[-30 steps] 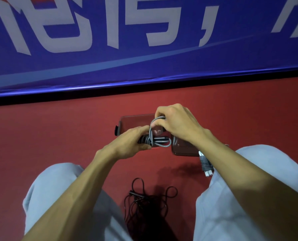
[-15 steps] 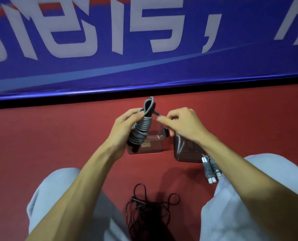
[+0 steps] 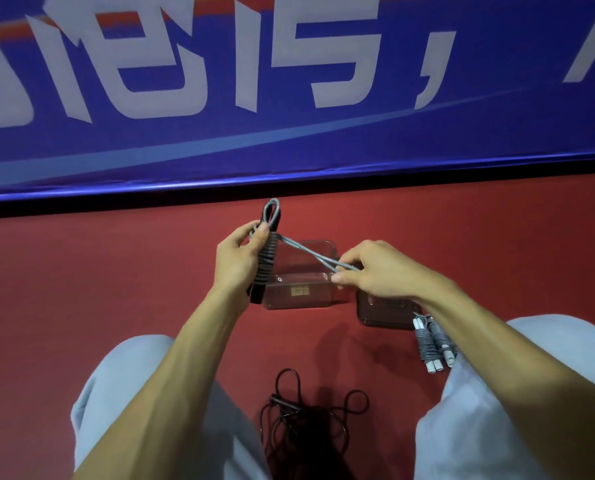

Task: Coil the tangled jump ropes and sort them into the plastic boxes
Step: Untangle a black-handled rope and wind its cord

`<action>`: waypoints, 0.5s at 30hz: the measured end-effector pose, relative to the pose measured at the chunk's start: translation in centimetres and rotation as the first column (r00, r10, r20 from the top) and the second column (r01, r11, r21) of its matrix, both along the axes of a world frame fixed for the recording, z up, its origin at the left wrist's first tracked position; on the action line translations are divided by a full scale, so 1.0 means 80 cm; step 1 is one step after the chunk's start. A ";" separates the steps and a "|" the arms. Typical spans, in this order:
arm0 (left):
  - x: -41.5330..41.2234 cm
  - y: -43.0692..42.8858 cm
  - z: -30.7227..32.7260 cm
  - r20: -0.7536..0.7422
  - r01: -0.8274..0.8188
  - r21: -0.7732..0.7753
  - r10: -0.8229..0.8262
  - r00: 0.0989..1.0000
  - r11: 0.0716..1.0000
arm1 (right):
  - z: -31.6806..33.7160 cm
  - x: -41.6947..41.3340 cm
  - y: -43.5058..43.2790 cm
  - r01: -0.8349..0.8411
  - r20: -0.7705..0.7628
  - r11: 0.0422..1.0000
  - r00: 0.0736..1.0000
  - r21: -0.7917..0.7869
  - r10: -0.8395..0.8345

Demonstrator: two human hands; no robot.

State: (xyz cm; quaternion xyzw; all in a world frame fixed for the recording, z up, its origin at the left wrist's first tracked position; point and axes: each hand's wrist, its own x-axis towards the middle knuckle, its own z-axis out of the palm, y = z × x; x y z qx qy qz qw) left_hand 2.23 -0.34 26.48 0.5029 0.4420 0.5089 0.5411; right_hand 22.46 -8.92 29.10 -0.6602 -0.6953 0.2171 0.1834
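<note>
A: Where's the rope?
B: The grey jump rope, wound round black handles, stands upright in the gripping left hand. The right hand pinches its loose loop, stretched over the clear rectangular plastic box.
A: And the boxes?
B: 2, side by side on the red floor. The darker plastic box sits half under the right wrist, and I can't make out its contents. A coiled grey rope with white handles lies just beside it, a tangled black rope nearer.

Grey rope, red floor
</note>
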 end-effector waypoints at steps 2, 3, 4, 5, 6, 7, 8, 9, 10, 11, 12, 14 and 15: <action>-0.004 0.006 -0.008 -0.265 0.011 0.166 0.034 0.964 0.986 | 0.004 0.000 0.000 -0.099 0.095 0.983 0.992 0.154 0.085; -0.004 0.007 -0.010 -0.381 0.032 0.213 0.053 0.923 0.977 | 0.007 -0.002 -0.002 -0.162 0.118 0.963 0.983 0.215 0.139; -0.005 0.006 -0.009 -0.459 0.056 0.231 0.058 0.887 0.971 | 0.011 -0.003 -0.005 -0.216 0.138 0.944 0.973 0.251 0.186; -0.004 0.006 -0.009 -0.514 0.082 0.232 0.050 0.856 0.969 | 0.015 -0.004 -0.008 -0.260 0.175 0.928 0.960 0.266 0.219; -0.004 0.006 -0.009 -0.576 0.113 0.228 0.040 0.816 0.967 | 0.016 -0.005 -0.011 -0.292 0.226 0.918 0.945 0.266 0.235; -0.003 0.005 -0.009 -0.655 0.161 0.219 0.022 0.755 0.962 | 0.017 -0.007 -0.014 -0.316 0.285 0.912 0.928 0.262 0.239; -0.002 0.004 -0.010 -0.733 0.220 0.200 -0.004 0.681 0.955 | 0.019 -0.009 -0.016 -0.333 0.340 0.906 0.910 0.260 0.237; 0.000 0.002 -0.011 -0.795 0.291 0.173 -0.040 0.605 0.941 | 0.019 -0.011 -0.017 -0.343 0.373 0.902 0.898 0.261 0.234; 0.002 0.000 -0.012 -0.837 0.365 0.141 -0.086 0.541 0.920 | 0.020 -0.013 -0.018 -0.351 0.383 0.898 0.893 0.264 0.236; 0.003 -0.004 -0.012 -0.866 0.439 0.105 -0.135 0.482 0.892 | 0.021 -0.014 -0.018 -0.354 0.375 0.896 0.895 0.268 0.241; 0.005 -0.007 -0.013 -0.885 0.510 0.073 -0.179 0.429 0.857 | 0.020 -0.015 -0.018 -0.350 0.356 0.896 0.902 0.272 0.244; 0.010 -0.015 -0.012 -0.922 0.628 0.026 -0.224 0.316 0.778 | 0.017 -0.015 -0.016 -0.314 0.309 0.904 0.925 0.291 0.221; 0.012 -0.021 -0.011 -0.935 0.669 0.009 -0.232 0.270 0.743 | 0.016 -0.014 -0.015 -0.287 0.287 0.910 0.937 0.300 0.201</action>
